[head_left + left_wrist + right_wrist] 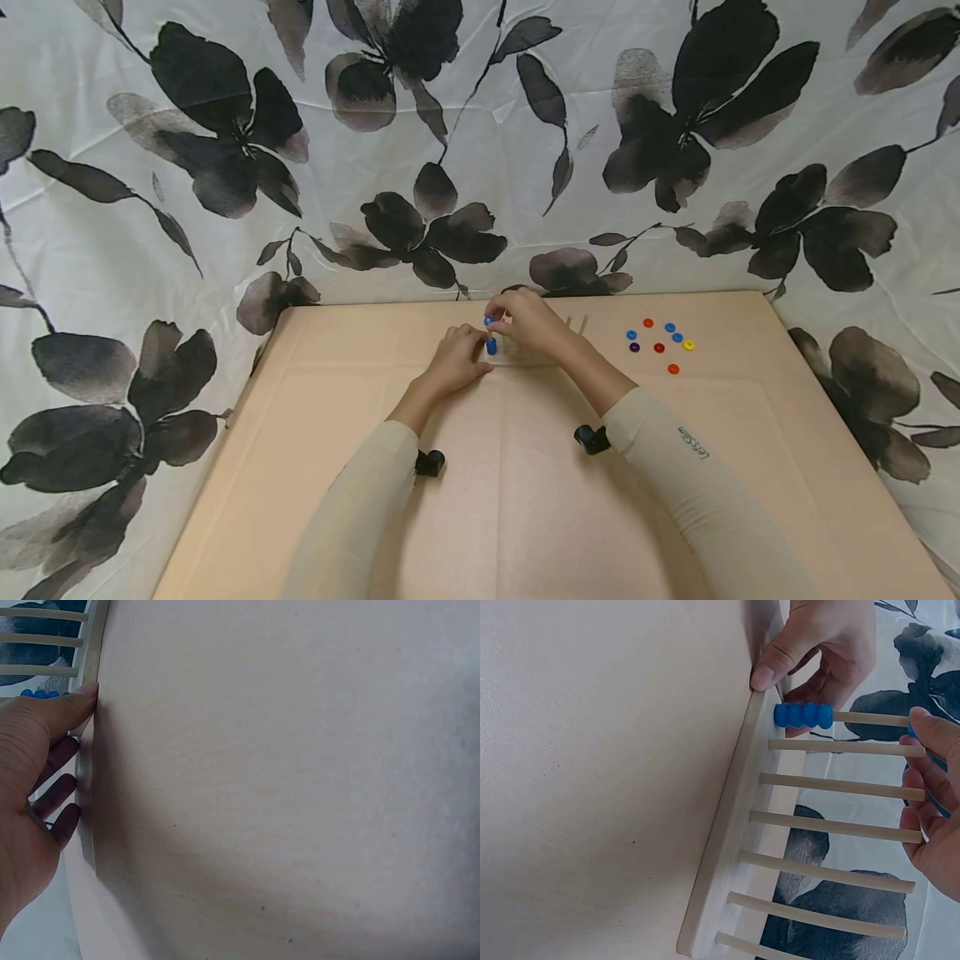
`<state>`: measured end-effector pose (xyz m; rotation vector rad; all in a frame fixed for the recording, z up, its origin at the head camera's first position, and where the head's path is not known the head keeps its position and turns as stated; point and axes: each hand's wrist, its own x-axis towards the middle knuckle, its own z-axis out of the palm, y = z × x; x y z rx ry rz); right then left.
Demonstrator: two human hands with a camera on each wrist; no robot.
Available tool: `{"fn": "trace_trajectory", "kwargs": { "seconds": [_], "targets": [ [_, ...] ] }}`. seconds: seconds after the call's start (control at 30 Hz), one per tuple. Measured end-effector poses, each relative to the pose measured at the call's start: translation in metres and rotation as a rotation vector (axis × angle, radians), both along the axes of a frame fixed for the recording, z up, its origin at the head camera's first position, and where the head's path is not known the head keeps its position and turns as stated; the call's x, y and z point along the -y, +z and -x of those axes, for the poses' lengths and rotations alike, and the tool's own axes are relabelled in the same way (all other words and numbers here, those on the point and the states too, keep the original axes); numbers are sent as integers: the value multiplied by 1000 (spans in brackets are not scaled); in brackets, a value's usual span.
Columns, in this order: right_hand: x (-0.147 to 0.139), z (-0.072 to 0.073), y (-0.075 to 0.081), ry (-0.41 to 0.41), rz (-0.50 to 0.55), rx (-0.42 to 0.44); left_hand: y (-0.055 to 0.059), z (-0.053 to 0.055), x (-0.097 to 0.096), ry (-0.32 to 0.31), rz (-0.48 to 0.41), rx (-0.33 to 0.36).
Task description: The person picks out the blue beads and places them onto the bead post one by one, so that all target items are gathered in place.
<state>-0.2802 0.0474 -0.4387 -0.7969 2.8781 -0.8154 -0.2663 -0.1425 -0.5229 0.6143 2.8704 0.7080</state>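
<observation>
A wooden bead stacker has a long base [720, 832] with a row of upright thin rods [832, 823]. Several blue beads [804, 715] are stacked at the bottom of the rod at its left end. My left hand [459, 358] holds that end of the base, thumb on the near side, as the left wrist view also shows. At the top of the same rod, my right hand [528, 321] pinches another blue bead [911, 730] between thumb and finger. Its other fingers curl beside the neighbouring rod tips.
To the right of the stacker lie loose beads, among them a yellow bead [688, 345], a purple bead [634, 347], a red bead [659, 348] and a blue bead [632, 335]. The light tabletop [495, 500] ends at a floral cloth [480, 167] behind.
</observation>
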Motion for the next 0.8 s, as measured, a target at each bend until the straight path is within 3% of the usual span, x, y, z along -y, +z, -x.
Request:
{"fn": "trace_trajectory", "kwargs": {
  "seconds": [0.5,0.8],
  "targets": [
    [-3,-2,3,-6,14,-16,-1,0,0,14,-5,0],
    [-23,-8,14,-59,71,-20,-1,1,-1,19,-2,12]
  ]
}}
